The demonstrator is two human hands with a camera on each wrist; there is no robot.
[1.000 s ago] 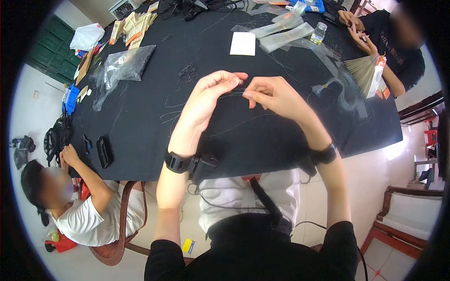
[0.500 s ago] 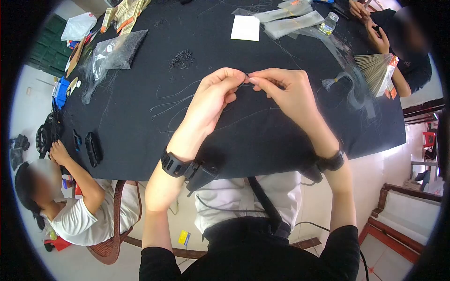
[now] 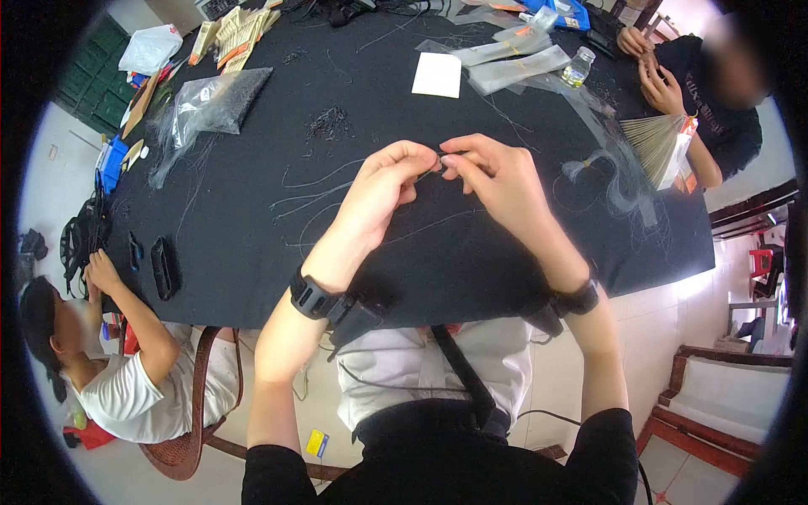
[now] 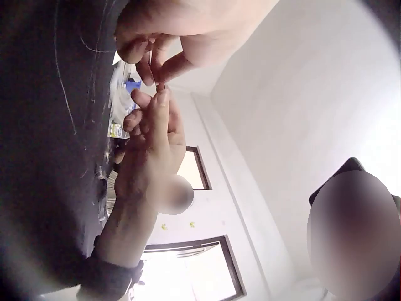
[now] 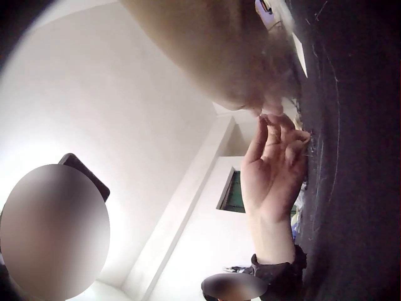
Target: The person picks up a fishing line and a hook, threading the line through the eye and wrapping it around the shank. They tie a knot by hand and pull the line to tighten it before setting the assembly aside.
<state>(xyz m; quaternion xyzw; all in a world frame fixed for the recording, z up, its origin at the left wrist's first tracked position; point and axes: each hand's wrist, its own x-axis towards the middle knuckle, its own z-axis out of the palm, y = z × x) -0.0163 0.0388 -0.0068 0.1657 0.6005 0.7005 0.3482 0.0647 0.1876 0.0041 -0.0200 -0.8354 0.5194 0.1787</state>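
Over the black cloth, my left hand (image 3: pixel 379 185) pinches thin clear fishing line (image 3: pixel 310 199) between thumb and forefinger. Several strands trail from it leftward across the cloth. My right hand (image 3: pixel 498 172) meets it fingertip to fingertip, thumb and forefinger pinching at the same spot on the line. In the left wrist view the right hand (image 4: pixel 153 135) has its thumb extended up to the left fingertips. The right wrist view shows the left hand (image 5: pixel 272 166) with its thumb and forefinger tips together. Fingers largely hide the small pinched part.
A pile of tiny black pieces (image 3: pixel 328 124) lies beyond my left hand, near a clear plastic bag (image 3: pixel 198 114). Further back are a white card (image 3: pixel 437 76), clear plastic strips (image 3: pixel 518 69) and a glass jar (image 3: pixel 578 67). People sit at both sides; a black case (image 3: pixel 164 268) lies left.
One second ago my hands were slightly apart with line between them. They have come together at the fingertips, and the strands left of my left hand have shifted.
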